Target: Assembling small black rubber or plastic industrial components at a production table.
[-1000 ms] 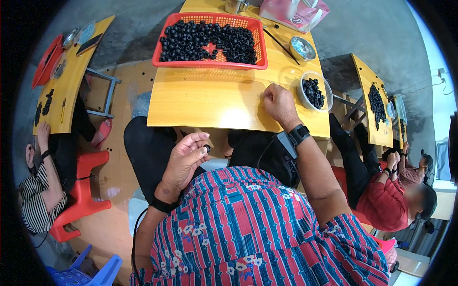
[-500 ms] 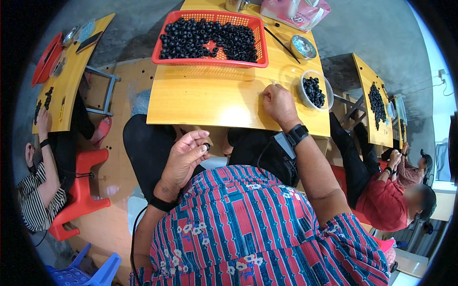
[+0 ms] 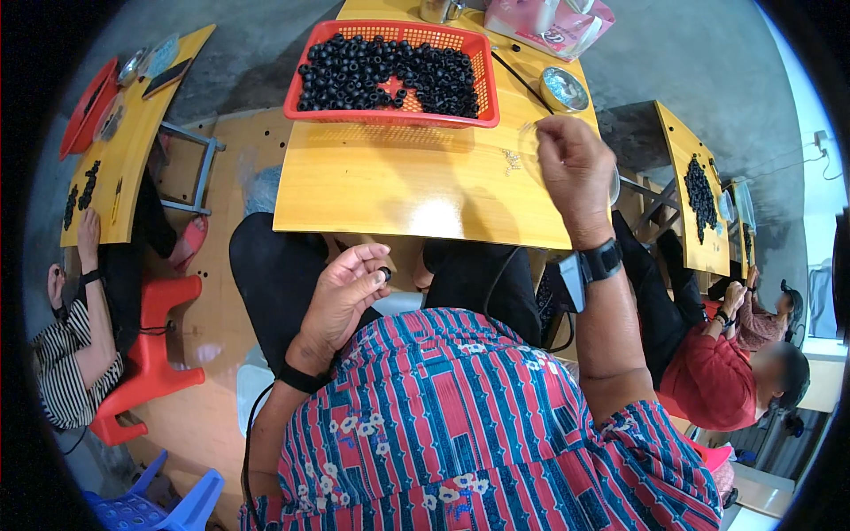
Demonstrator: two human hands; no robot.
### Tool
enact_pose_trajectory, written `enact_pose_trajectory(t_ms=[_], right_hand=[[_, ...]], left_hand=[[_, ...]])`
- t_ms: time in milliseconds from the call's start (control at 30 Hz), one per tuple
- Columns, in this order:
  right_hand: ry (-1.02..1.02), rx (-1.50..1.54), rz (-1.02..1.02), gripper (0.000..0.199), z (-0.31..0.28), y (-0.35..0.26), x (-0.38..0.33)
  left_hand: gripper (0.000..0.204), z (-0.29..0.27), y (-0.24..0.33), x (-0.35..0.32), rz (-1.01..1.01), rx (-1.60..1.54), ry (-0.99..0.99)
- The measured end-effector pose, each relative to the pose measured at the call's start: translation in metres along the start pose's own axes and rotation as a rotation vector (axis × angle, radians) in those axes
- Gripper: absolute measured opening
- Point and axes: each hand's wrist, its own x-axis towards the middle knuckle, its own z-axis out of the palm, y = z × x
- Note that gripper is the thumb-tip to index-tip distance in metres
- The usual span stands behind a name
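My left hand [image 3: 341,292], held above my lap, pinches a small black hollow bead-like piece [image 3: 386,273] between thumb and fingers. Over the table's right edge hovers my right hand [image 3: 575,168], its fingers curled together; whatever they may hold is too small to make out. Beneath it, the clear round tub [image 3: 528,140] is mostly covered, only bits of rim showing. A few tiny pale bits [image 3: 511,160] lie on the wood just left of that hand. Many of the same black pieces [image 3: 381,71] fill a red plastic basket [image 3: 390,116] at the far side.
The yellow table [image 3: 372,186] also bears a metal bowl [image 3: 563,89], a thin black stick [image 3: 521,76], a metal cup [image 3: 436,10] and a pink package [image 3: 549,25]. Other people work at a left table [image 3: 133,168] and a right table [image 3: 699,239]. A red stool [image 3: 150,354] stands left.
My right hand has moved right and slightly away from me, from beside the tiny pale bits to over the clear tub. My left hand keeps its place with the black piece.
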Motion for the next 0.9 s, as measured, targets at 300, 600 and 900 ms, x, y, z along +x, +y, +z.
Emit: enact_pose_trajectory(t_ms=[300,600,900], right_hand=[[-0.305,-0.222,-0.017,0.023,0.043,0.071,-0.066],[-0.218,-0.148,0.177,0.01,0.038,0.067,-0.071],[-0.234,-0.092,0.272,0.009,0.026,0.064,-0.074]], left_hand=[[0.031,0.006,-0.001,0.0,-0.018,0.025,0.029],[0.03,0.009,0.001,0.005,-0.021,0.019,0.026],[0.03,0.006,0.001,0.002,-0.018,-0.024,0.066]])
